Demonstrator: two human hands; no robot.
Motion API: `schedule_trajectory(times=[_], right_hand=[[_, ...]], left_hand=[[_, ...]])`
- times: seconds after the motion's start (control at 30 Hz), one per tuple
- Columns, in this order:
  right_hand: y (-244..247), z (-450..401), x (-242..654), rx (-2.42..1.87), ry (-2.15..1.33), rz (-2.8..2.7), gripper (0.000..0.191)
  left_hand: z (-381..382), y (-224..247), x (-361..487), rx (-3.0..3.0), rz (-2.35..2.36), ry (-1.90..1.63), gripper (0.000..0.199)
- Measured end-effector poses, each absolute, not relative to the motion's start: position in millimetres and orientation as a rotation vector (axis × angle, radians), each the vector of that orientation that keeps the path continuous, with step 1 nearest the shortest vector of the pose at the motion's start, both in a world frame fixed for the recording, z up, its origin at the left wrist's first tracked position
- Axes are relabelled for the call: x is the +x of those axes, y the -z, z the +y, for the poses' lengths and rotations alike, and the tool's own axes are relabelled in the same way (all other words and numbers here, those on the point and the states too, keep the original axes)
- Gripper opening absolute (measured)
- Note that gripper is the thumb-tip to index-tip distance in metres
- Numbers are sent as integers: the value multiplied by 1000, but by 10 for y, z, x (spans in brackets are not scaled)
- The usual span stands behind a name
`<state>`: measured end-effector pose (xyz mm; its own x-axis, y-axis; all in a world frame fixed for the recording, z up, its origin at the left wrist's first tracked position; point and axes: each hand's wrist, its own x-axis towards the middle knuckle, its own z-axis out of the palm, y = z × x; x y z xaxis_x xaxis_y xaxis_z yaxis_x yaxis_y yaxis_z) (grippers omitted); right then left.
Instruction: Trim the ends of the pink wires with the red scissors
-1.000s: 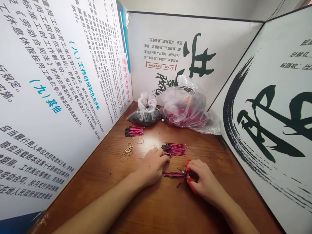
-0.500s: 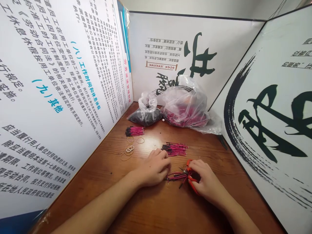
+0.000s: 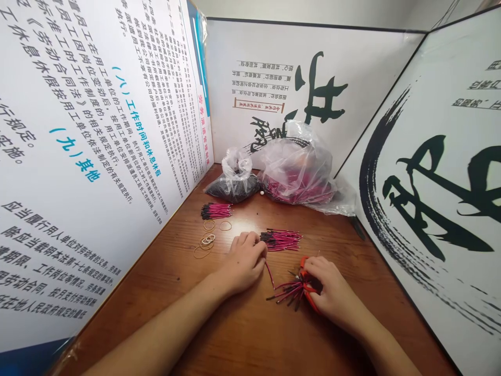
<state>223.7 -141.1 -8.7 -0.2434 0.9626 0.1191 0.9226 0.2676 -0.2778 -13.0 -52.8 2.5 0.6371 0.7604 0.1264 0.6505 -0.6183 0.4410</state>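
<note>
My left hand (image 3: 245, 263) is closed, and a single pink wire (image 3: 270, 275) trails from its fingers toward the right. My right hand (image 3: 331, 284) is closed around orange-red scissors (image 3: 313, 302), whose pointed metal tip shows at the left. Beside these fingers a loose bunch of pink wires with black ends (image 3: 290, 292) fans out to the left; whether the fingers grip the bunch too is hidden. Just behind the hands lies a sorted pile of pink-and-black wires (image 3: 282, 240).
A smaller wire bundle (image 3: 216, 211) lies at the back left, with several rubber bands (image 3: 207, 240) in front of it. Against the back panel sit a bag of black pieces (image 3: 234, 190) and a large clear bag of pink wires (image 3: 297, 180). Printed panels (image 3: 430, 172) wall the table.
My left hand has moved a little up and left, drawing a pink wire away from the bunch. The bunch has spread wider. My right hand stays nearly in place.
</note>
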Motion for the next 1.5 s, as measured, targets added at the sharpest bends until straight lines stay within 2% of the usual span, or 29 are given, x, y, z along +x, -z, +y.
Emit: schedule_trajectory(times=[0.4, 0.6, 1.0, 1.2, 1.5], right_hand=[[81, -1412, 2335, -1784, -195, -2254, 20], [135, -1389, 2205, -1779, -192, -2231, 18], [210, -1355, 2156, -1879, -110, -2067, 21], [192, -1370, 2225, -1775, -208, -2052, 22], [132, -1388, 2308, -1734, -296, -2025, 24]], left_hand=[[-501, -33, -109, 2528, 1363, -397, 16], [-496, -38, -109, 2508, 1517, -355, 25], [-471, 24, -102, 2446, 1152, -482, 7], [-581, -37, -98, 2548, 826, -507, 7], [-622, -126, -122, 2657, 909, -288, 6]])
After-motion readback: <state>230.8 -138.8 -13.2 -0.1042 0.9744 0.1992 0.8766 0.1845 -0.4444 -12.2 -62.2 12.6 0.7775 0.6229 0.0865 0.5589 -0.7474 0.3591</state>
